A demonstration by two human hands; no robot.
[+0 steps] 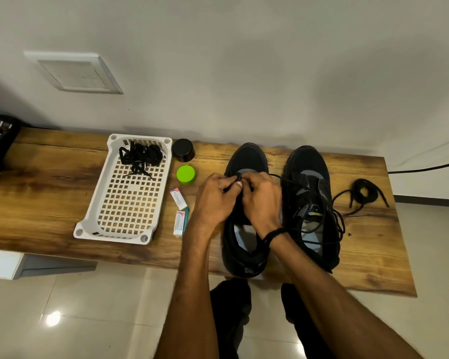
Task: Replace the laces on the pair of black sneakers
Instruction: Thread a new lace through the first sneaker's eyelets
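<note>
**Threading near the toe, risking a lost lace end**

Working on the wooden table, right of the white basket, over the left sneaker beside the right sneaker. Curling the fingers of left hand and right hand, pinching a black lace at the front eyelets. Probably risking a slipped tip or skipped eyelet, with knuckles hiding the holes.
</note>
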